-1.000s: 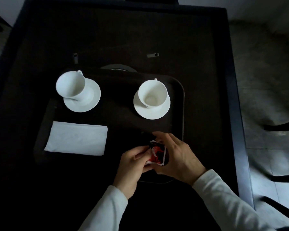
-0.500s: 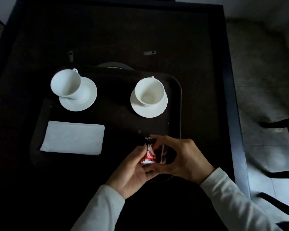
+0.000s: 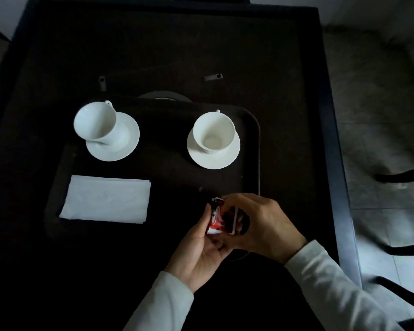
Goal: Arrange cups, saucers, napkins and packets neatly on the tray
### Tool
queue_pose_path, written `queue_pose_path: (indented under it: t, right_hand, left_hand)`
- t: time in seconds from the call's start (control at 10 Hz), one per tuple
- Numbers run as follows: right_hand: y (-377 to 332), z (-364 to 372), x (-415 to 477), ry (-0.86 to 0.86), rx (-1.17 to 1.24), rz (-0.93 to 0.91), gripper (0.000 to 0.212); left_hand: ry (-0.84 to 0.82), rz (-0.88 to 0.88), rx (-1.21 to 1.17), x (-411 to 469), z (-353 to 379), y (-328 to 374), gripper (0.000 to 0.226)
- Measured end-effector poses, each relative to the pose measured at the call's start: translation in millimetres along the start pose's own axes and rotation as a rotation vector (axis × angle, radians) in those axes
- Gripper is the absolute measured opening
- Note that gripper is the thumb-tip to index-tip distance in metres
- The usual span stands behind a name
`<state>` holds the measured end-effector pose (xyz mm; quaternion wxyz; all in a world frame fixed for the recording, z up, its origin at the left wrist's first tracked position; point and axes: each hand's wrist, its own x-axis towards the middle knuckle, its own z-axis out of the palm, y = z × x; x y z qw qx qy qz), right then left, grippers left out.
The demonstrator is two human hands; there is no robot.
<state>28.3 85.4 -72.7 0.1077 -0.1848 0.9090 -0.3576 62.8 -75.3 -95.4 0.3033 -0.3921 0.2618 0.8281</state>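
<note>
A dark tray [image 3: 255,149] lies on the dark table. On it stand two white cups on white saucers: one cup [image 3: 96,125] on its saucer [image 3: 123,144] at the back left, the other cup [image 3: 213,131] on its saucer [image 3: 227,156] at the back right. A white folded napkin [image 3: 106,199] lies at the tray's front left. My left hand [image 3: 201,249] and my right hand [image 3: 261,223] both hold a small stack of red, white and black packets [image 3: 219,217] upright over the tray's front right corner.
A grey plate [image 3: 165,96] peeks out behind the tray. Two small grey objects [image 3: 102,82] [image 3: 213,77] lie farther back on the table. The table's right edge [image 3: 339,187] borders a tiled floor with dark chair legs [image 3: 402,177].
Both hands have kept hold of the packets and turned them more upright. The left hand shifted lower under the stack. The cups, saucers and napkin have not moved.
</note>
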Motion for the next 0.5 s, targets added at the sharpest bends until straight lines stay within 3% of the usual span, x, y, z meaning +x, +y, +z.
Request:
queue_pose_path:
  t: [0.1, 0.2, 0.3, 0.5]
  right_hand:
    - [7, 4, 1, -0.014, -0.080, 0.014, 0.053]
    - [15, 11, 3, -0.048, -0.165, 0.030, 0.053]
    - [18, 19, 5, -0.063, -0.252, 0.009, 0.053]
    - [12, 23, 5, -0.110, -0.351, 0.025, 0.058]
  left_hand:
    - [0.177, 0.143, 0.391, -4, 3, 1, 0.035]
    - [0.307, 0.435, 0.809, -12, -3, 6, 0.017]
    - [0.329, 0.523, 0.933, -15, -15, 12, 0.013]
    - [0.335, 0.533, 1.064, -20, -33, 28, 0.018]
